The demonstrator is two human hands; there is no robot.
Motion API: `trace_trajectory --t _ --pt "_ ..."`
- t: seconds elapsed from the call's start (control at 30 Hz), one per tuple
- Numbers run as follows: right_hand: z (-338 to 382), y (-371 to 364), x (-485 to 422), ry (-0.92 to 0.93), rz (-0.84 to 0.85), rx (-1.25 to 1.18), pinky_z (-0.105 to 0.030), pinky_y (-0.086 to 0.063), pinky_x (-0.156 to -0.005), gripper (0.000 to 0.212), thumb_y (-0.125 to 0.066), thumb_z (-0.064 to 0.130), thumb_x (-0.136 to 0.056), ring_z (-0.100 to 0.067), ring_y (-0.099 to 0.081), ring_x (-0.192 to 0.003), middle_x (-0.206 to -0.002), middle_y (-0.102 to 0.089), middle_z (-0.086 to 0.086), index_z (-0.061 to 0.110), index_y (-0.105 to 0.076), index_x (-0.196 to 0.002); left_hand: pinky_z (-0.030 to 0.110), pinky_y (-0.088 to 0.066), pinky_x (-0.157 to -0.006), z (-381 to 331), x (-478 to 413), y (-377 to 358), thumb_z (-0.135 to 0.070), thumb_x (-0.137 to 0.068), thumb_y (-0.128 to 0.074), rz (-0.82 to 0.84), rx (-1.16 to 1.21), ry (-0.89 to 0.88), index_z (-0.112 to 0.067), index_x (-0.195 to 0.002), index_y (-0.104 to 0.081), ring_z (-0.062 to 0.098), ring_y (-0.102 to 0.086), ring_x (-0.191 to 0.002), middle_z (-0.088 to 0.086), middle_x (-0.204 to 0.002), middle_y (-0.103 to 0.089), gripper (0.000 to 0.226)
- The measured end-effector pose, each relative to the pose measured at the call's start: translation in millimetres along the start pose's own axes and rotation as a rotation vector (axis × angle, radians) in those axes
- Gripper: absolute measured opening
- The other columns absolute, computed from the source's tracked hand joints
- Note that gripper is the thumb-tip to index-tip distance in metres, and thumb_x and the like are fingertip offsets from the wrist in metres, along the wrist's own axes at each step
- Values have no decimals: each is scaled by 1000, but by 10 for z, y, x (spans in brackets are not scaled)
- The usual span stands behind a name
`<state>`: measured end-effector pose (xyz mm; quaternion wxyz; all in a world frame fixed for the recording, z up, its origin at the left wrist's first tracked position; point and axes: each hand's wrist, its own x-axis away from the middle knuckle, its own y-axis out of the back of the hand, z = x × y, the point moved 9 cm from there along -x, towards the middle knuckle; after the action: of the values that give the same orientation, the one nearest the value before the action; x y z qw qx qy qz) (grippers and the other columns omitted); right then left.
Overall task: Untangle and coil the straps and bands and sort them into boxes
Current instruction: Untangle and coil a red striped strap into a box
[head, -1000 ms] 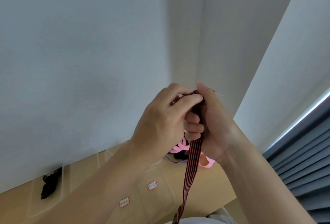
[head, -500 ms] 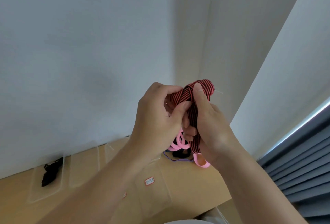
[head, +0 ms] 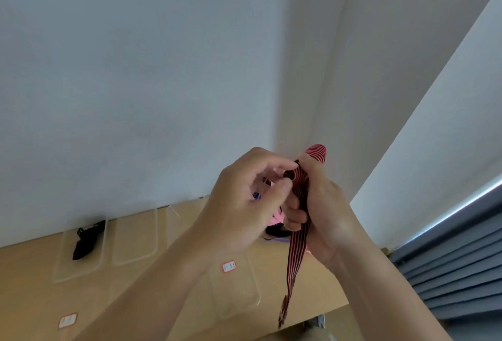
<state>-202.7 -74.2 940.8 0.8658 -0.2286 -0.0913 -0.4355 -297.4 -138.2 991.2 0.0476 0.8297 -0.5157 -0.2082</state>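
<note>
labels: red-edged sticker (head: 229, 266) on clear box (head: 237, 295), lower centre; writing too blurred to read | strap: red-and-black striped strap (head: 296, 256), centre-right of frame, looped at top, tail hanging down | right hand (head: 326, 213): raised, fingers clenched round the strap | left hand (head: 241, 204): raised, thumb and forefinger pinching the strap below the loop

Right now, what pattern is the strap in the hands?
Strap: red-and-black lengthwise stripes; head view.

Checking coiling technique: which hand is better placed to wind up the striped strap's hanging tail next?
Probably the left hand: it only pinches the striped strap near the top, while the right hand grips its folds.
</note>
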Motion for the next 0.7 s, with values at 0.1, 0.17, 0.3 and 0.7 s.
trace_trajectory --t 0.1,0.17,0.3,0.7 --pt "129 -101 23 157 37 221 -26 -28 -45 52 -47 41 -102 -17 -30 -46 -53 -42 -3 24 -57 -54 44 -59 -68 97 -75 185 -21 -98 -66 -59 124 244 -18 -106 -74 22 -71 -77 3 -91 -74 12" --pt "255 -253 88 389 63 621 -18 -27 -47 50 -47 29 -103 -11 -32 -48 -47 -41 10 36 -53 -53 30 -52 -60 51 -166 218 -28 -98 -67 30 89 314 -23 -107 -75 13 -67 -73 -5 -90 -74 13" --pt "223 -378 108 612 11 1062 -19 -30 -53 33 -35 51 -88 -12 -43 -47 -48 -47 9 34 -50 -63 27 -56 -72 -161 -322 196 -40 -89 -75 311 -372 178 -32 -112 -72 5 -69 -79 -22 -100 -70 25" --pt "703 -212 313 1066 -481 966 -36 -46 -54 58 -37 29 -98 -25 -56 -75 -100 -55 -10 2 -42 -149 24 -57 -82 -268 -337 235 -19 -84 -82 -444 4 90 -17 -103 -67 2 -69 -84 -10 -90 -72 25"
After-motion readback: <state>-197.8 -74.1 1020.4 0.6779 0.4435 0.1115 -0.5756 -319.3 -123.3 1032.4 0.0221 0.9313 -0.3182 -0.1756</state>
